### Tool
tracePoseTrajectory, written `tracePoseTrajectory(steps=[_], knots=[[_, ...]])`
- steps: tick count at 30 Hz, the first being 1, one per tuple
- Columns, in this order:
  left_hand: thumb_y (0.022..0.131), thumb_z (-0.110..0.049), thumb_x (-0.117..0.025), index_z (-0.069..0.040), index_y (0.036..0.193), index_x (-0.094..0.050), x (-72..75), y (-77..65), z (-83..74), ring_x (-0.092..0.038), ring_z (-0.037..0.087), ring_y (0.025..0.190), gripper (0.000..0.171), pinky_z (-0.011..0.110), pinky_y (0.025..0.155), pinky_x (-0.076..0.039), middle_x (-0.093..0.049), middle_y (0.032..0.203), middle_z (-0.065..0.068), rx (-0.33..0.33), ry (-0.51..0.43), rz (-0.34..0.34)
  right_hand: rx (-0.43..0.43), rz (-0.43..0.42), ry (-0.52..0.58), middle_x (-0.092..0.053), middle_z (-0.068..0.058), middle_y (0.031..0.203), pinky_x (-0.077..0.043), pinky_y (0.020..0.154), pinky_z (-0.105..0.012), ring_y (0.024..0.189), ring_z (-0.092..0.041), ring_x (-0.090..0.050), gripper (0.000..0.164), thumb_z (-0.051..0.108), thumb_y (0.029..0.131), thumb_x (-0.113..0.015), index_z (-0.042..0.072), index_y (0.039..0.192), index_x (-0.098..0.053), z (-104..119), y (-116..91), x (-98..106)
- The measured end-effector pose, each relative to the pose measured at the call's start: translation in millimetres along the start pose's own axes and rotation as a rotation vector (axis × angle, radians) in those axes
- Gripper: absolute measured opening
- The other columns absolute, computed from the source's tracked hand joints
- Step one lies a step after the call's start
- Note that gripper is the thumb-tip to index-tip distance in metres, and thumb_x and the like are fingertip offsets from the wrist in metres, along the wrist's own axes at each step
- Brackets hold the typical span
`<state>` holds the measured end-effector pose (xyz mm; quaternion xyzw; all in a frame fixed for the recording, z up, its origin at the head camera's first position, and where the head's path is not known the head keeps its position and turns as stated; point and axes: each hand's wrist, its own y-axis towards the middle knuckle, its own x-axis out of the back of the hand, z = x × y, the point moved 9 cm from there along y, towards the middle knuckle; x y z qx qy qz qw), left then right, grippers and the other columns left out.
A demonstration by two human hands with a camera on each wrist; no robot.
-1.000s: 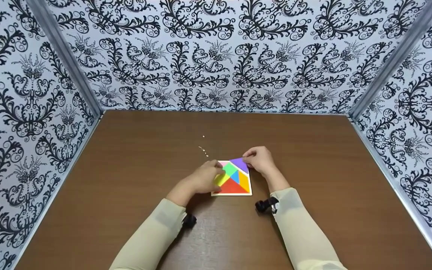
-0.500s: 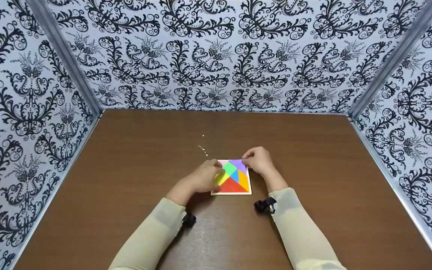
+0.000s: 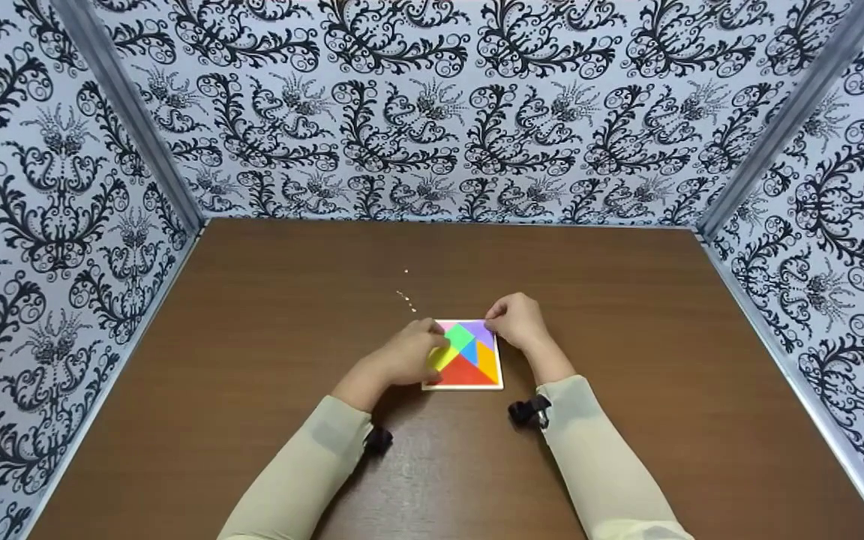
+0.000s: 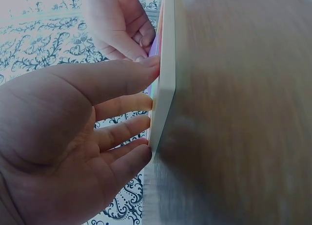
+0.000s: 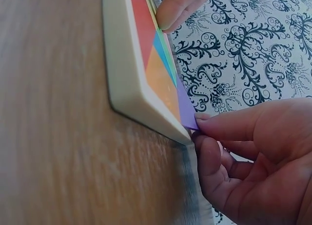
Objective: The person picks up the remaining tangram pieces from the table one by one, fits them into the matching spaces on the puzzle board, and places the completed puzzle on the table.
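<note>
A square tangram puzzle in a cream tray [image 3: 464, 388] lies on the table in the head view. Red [image 3: 466, 373], orange [image 3: 486, 365], blue [image 3: 471, 351], green [image 3: 460, 337] and yellow [image 3: 441, 358] pieces fill it, with a bit of pink at the far left corner. My left hand [image 3: 404, 354] rests its thumb and fingertips on the puzzle's left side, fingers fairly straight, covering part of it. At the far right corner, my right hand [image 3: 520, 322] pinches the purple triangle piece [image 5: 185, 108] between thumb and forefinger. That piece's corner stands slightly above the rim in the right wrist view.
The brown wooden table [image 3: 289, 300] is enclosed by patterned walls [image 3: 432, 112] with grey metal corner posts. Small pale specks [image 3: 408, 301] lie beyond the puzzle. A black wrist camera [image 3: 528, 412] sits by the right sleeve, another [image 3: 379, 441] by the left.
The purple triangle, earlier skewed and jutting past the tray's far right corner, now lies lined up with that corner. My right hand has barely shifted; the left stays in place.
</note>
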<state>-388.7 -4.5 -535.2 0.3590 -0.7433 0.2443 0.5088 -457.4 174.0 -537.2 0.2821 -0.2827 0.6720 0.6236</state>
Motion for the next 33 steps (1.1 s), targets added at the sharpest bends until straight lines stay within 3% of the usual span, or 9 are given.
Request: tracePoseTrajectory(steps=[8, 16, 19, 26, 30, 33], knots=[[0.082, -0.021, -0.088, -0.008, 0.118, -0.077, 0.7, -0.1, -1.2, -0.057, 0.038, 0.131, 0.041, 0.047, 0.115, -0.048, -0.06, 0.14, 0.017, -0.01, 0.005, -0.004, 0.025, 0.003, -0.016, -0.074, -0.003, 0.08, -0.05, 0.074, -0.03, 0.079, -0.021, -0.062, 0.008, 0.012, 0.085, -0.083, 0.009, 0.079, -0.079, -2.6, 1.1, -4.4], [0.083, -0.022, -0.088, -0.008, 0.117, -0.077, -0.3, -1.2, -2.3, -0.057, 0.036, 0.131, 0.038, 0.047, 0.115, -0.048, -0.06, 0.141, 0.017, -0.002, -0.013, 0.006, 0.023, 0.019, -0.008, -0.073, -0.003, 0.079, -0.049, 0.073, -0.028, 0.078, -0.019, -0.061, 0.008, 0.013, 0.086, -0.083, 0.009, 0.08, -0.079, -5.2, -0.6, -3.6], [0.083, -0.021, -0.088, -0.008, 0.122, -0.077, -0.8, 0.2, 0.0, -0.056, 0.036, 0.133, 0.042, 0.047, 0.116, -0.047, -0.06, 0.142, 0.016, 0.007, -0.05, 0.005, 0.008, 0.041, 0.044, -0.07, -0.002, 0.077, -0.049, 0.066, -0.025, 0.072, -0.016, -0.059, 0.008, 0.012, 0.086, -0.083, 0.007, 0.081, -0.079, -7.9, -0.4, -2.3], [0.084, -0.024, -0.086, -0.008, 0.134, -0.073, -2.3, 4.4, 15.9, -0.058, 0.035, 0.133, 0.054, 0.051, 0.118, -0.045, -0.066, 0.139, 0.012, 0.018, -0.174, -0.044, -0.084, 0.11, 0.28, -0.064, 0.0, 0.073, -0.049, 0.057, -0.02, 0.061, -0.01, -0.055, 0.006, 0.006, 0.087, -0.081, 0.001, 0.087, -0.078, -18.4, 1.8, -5.9], [0.086, -0.017, -0.083, -0.001, 0.133, -0.072, 13.6, 5.3, 25.2, -0.065, 0.038, 0.122, 0.05, 0.052, 0.11, -0.051, -0.071, 0.129, 0.017, -0.021, -0.232, -0.143, -0.107, 0.193, 0.288, -0.065, -0.003, 0.076, -0.053, 0.06, -0.022, 0.063, -0.013, -0.057, 0.013, 0.013, 0.093, -0.077, 0.0, 0.097, -0.078, -19.0, 3.1, -6.3], [0.089, -0.013, -0.081, 0.002, 0.127, -0.074, 36.3, 9.0, 35.9, -0.067, 0.039, 0.117, 0.042, 0.052, 0.106, -0.053, -0.072, 0.124, 0.02, -0.014, -0.227, -0.201, -0.011, 0.212, 0.115, -0.07, -0.007, 0.083, -0.058, 0.07, -0.03, 0.072, -0.018, -0.064, 0.02, 0.023, 0.097, -0.073, 0.005, 0.102, -0.079, -14.0, 8.8, 6.4]])
